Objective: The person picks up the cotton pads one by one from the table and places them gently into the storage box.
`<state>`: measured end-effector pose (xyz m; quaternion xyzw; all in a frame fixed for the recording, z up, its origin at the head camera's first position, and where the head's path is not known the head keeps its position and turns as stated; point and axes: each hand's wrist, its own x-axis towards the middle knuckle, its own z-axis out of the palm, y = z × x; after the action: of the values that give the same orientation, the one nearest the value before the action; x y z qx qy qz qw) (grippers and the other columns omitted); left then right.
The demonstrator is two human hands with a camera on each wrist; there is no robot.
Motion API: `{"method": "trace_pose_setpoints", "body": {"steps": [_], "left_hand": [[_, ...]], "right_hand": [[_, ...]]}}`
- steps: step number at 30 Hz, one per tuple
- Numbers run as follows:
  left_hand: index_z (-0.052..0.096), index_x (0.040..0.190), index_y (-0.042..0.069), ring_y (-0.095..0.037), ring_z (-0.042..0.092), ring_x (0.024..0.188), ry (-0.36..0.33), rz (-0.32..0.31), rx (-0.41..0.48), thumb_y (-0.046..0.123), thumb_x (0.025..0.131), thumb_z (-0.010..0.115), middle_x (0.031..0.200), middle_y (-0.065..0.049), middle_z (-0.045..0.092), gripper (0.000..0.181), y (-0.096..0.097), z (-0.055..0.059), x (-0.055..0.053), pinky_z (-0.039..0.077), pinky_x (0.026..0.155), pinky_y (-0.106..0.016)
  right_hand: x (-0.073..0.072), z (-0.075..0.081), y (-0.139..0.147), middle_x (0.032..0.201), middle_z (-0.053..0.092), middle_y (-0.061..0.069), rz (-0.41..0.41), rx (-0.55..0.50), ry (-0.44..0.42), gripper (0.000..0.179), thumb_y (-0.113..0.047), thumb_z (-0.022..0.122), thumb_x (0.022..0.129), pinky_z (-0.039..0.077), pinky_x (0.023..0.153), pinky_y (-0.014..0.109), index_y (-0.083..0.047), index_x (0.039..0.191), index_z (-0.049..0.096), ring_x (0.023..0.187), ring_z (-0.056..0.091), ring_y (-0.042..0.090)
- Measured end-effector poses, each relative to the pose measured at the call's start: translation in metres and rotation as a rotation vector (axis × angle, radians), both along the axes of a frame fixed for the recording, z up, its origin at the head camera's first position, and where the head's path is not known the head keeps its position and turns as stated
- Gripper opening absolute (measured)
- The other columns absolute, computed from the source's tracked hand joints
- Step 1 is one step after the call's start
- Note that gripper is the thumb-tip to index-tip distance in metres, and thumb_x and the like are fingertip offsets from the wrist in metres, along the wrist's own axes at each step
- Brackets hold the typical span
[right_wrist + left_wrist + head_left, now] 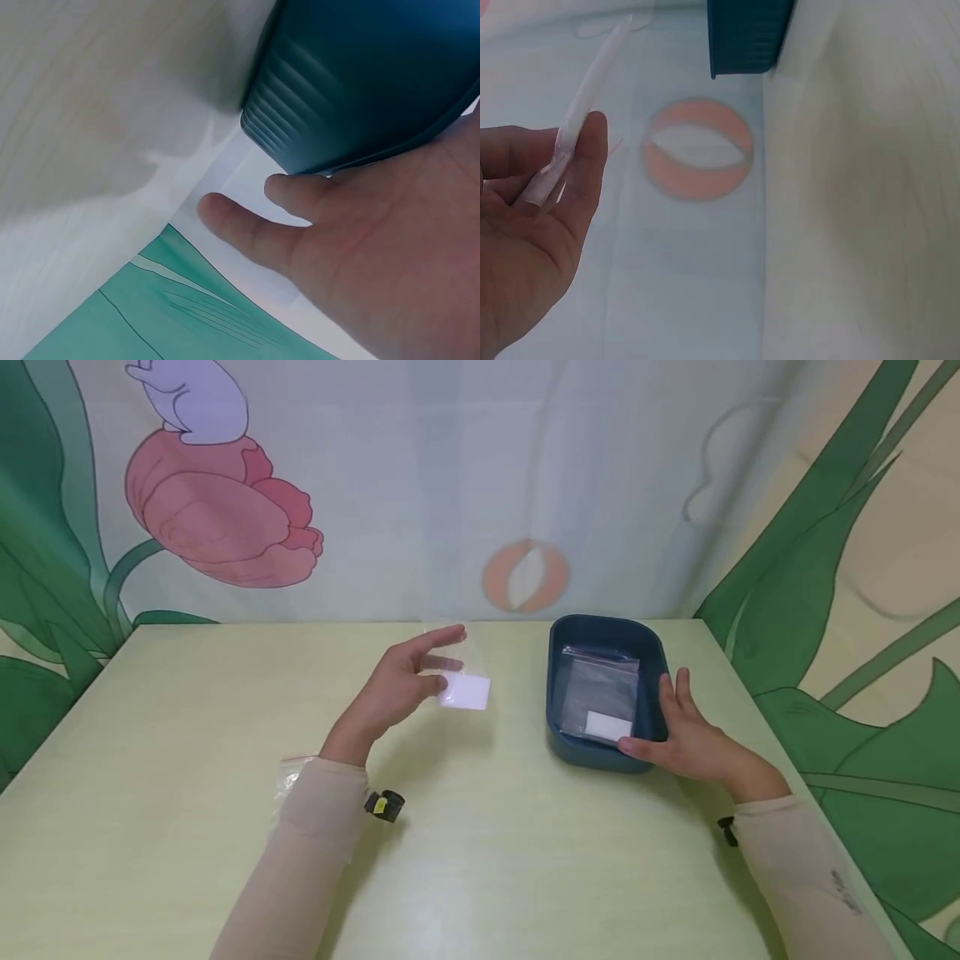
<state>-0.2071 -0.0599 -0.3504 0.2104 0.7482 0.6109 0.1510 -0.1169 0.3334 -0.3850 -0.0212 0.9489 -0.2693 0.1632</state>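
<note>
My left hand (397, 685) pinches a clear plastic bag with a white rectangular patch (467, 692) at its lower part, raised above the table. In the left wrist view the same bag (585, 97) shows nearly edge-on between thumb and fingers. A dark blue plastic bin (600, 758) stands on the table to the right. Inside it lies a clear zip bag (600, 687) with a white patch of its own. My right hand (693, 747) rests against the bin's right side, thumb by the front rim, fingers mostly straight. The bin hides some fingertips in the right wrist view.
Another clear zip bag (288, 777) lies on the pale table (480, 877), partly covered by the left forearm. Behind the table hangs a printed curtain (375, 485). Green leaf-patterned cloth (885, 710) borders the right edge.
</note>
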Motion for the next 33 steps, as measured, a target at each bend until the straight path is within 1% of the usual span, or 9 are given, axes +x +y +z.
{"method": "trace_pose_setpoints", "body": {"steps": [3, 6, 10, 13, 18, 21, 24, 28, 33], "left_hand": [[0.044, 0.155, 0.023, -0.025, 0.062, 0.115, -0.024, -0.068, 0.019, -0.012, 0.091, 0.054, 0.153, 0.002, 0.045, 0.074, 0.005, 0.007, 0.002, 0.049, 0.081, -0.032], [0.039, 0.158, 0.022, -0.027, 0.06, 0.121, -0.053, -0.129, 0.069, -0.013, 0.091, 0.054, 0.16, 0.007, 0.033, 0.077, 0.012, 0.013, 0.003, 0.051, 0.084, -0.032], [0.035, 0.159, 0.019, -0.023, 0.055, 0.128, -0.103, -0.182, 0.098, -0.012, 0.09, 0.053, 0.162, 0.012, 0.027, 0.078, 0.03, 0.017, 0.003, 0.051, 0.085, -0.032], [0.033, 0.16, 0.02, -0.02, 0.056, 0.128, -0.121, -0.204, 0.095, -0.012, 0.089, 0.053, 0.163, 0.014, 0.025, 0.081, 0.047, 0.016, 0.002, 0.05, 0.085, -0.031], [0.028, 0.161, 0.018, -0.019, 0.056, 0.128, -0.132, -0.245, 0.138, -0.013, 0.087, 0.053, 0.164, 0.012, 0.021, 0.084, 0.075, 0.017, 0.0, 0.051, 0.083, -0.031], [0.024, 0.162, 0.016, -0.019, 0.055, 0.13, -0.137, -0.281, 0.162, -0.012, 0.087, 0.053, 0.166, 0.007, 0.02, 0.086, 0.093, 0.017, -0.002, 0.05, 0.085, -0.031], [0.019, 0.163, 0.014, -0.018, 0.054, 0.131, -0.134, -0.322, 0.148, -0.012, 0.087, 0.054, 0.167, 0.003, 0.019, 0.088, 0.11, 0.011, -0.003, 0.049, 0.084, -0.029], [0.012, 0.164, 0.014, -0.018, 0.052, 0.133, -0.134, -0.351, 0.128, -0.014, 0.087, 0.053, 0.168, 0.004, 0.012, 0.091, 0.131, -0.003, -0.004, 0.049, 0.078, -0.028], [0.011, 0.164, 0.013, -0.021, 0.051, 0.134, -0.089, -0.338, 0.067, -0.016, 0.087, 0.051, 0.169, 0.004, 0.003, 0.092, 0.156, -0.014, 0.001, 0.047, 0.072, -0.027]], "right_hand": [[0.0, 0.0, 0.002, 0.156, -0.039, 0.017, -0.003, 0.002, 0.007, 0.127, -0.064, 0.065, 0.089, 0.022, 0.107, 0.072, 0.0, 0.153, -0.024, 0.145, -0.002, 0.056], [-0.001, 0.0, 0.002, 0.158, -0.034, 0.02, 0.0, 0.012, 0.009, 0.127, -0.064, 0.064, 0.09, 0.02, 0.109, 0.07, 0.002, 0.153, -0.024, 0.146, -0.001, 0.055], [0.0, 0.002, 0.003, 0.158, -0.033, 0.022, 0.006, 0.002, 0.01, 0.124, -0.062, 0.063, 0.091, 0.017, 0.111, 0.069, 0.005, 0.153, -0.021, 0.146, -0.003, 0.053], [0.001, 0.002, 0.003, 0.158, -0.034, 0.022, 0.01, -0.02, 0.008, 0.124, -0.06, 0.065, 0.092, 0.016, 0.112, 0.068, 0.006, 0.154, -0.02, 0.146, -0.005, 0.053], [0.003, 0.0, 0.004, 0.158, -0.034, 0.022, 0.02, -0.059, 0.008, 0.125, -0.057, 0.069, 0.09, 0.016, 0.112, 0.068, 0.004, 0.154, -0.02, 0.146, -0.005, 0.054], [0.006, -0.002, 0.005, 0.158, -0.034, 0.022, 0.029, -0.084, 0.011, 0.127, -0.055, 0.072, 0.089, 0.016, 0.112, 0.068, 0.004, 0.155, -0.02, 0.147, -0.007, 0.052], [0.011, -0.003, 0.003, 0.158, -0.033, 0.023, 0.034, -0.108, 0.008, 0.129, -0.053, 0.075, 0.087, 0.015, 0.112, 0.068, 0.004, 0.155, -0.019, 0.147, -0.01, 0.052], [0.017, 0.0, -0.002, 0.158, -0.032, 0.025, 0.04, -0.101, 0.003, 0.13, -0.054, 0.075, 0.086, 0.017, 0.111, 0.068, 0.004, 0.155, -0.018, 0.146, -0.005, 0.054], [0.024, 0.009, -0.004, 0.158, -0.032, 0.024, 0.051, -0.061, 0.001, 0.128, -0.056, 0.073, 0.087, 0.021, 0.11, 0.069, 0.002, 0.156, -0.019, 0.145, 0.004, 0.057]]}}
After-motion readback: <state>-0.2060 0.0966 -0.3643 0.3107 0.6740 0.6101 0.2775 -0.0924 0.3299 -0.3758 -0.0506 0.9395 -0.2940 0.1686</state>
